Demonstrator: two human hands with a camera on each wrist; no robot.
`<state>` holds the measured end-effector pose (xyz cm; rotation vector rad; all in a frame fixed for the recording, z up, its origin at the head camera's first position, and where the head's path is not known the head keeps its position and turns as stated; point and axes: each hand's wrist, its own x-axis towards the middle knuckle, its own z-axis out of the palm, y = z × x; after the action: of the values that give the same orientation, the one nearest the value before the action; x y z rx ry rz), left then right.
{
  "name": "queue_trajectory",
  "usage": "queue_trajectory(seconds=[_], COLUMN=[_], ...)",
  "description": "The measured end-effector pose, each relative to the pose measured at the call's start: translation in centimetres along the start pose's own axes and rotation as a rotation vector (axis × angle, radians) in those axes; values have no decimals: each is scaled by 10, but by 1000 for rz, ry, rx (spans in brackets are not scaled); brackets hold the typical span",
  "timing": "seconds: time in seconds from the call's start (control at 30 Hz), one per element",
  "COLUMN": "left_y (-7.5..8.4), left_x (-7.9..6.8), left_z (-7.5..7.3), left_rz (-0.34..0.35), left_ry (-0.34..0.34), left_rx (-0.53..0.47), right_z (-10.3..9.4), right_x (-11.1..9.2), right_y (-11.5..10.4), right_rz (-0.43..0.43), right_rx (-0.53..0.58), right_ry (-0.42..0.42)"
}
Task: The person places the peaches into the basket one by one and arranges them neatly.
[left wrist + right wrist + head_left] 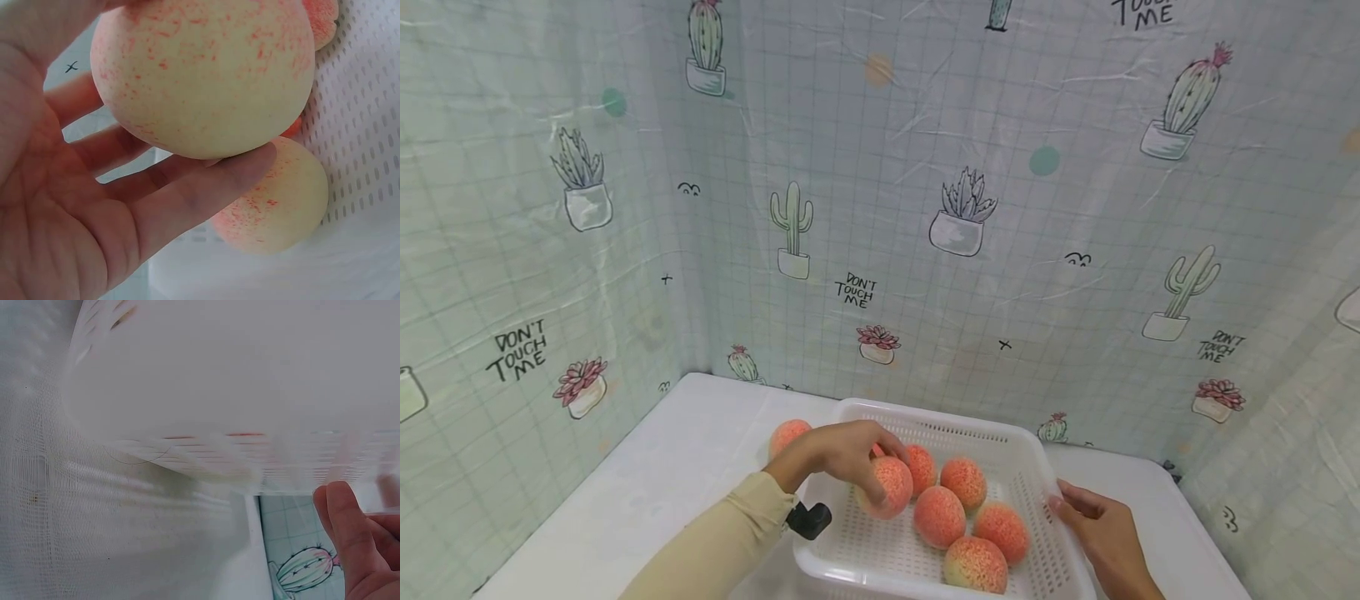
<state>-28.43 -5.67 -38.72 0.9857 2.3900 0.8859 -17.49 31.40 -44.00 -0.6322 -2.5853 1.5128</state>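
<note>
In the head view my left hand (853,454) grips a peach (891,487), pink-orange with a pale side, over the left part of a white perforated plastic basket (917,575). The left wrist view shows the fingers curled round this peach (203,75), and another peach (281,194) just behind it. Several more peaches, among them one near the front (976,565), lie in the basket. My right hand (1105,533) holds the basket's right rim, thumb at its top edge. In the right wrist view, the fingers (350,531) touch the outside beneath the rim.
One more peach (789,435) sits left of the basket, partly behind my left forearm. The basket stands on a white table (700,450). A cactus-print curtain (887,208) encloses the table at the back and both sides.
</note>
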Motion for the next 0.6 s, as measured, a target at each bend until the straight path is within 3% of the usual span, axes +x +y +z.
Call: queue_trajectory(seconds=[0.3,0.47,0.6], left_y=[-2,-2,-2], left_x=[4,10,15], left_z=[2,3,4], left_rz=[43,87,80], left_ry=[-10,-43,-78], left_rx=[49,76,106], right_z=[1,2,2], right_x=[0,0,0], right_y=[0,-1,-2], right_rz=[1,-7,-12], right_rx=[5,3,-1], right_ry=[-4,9,15])
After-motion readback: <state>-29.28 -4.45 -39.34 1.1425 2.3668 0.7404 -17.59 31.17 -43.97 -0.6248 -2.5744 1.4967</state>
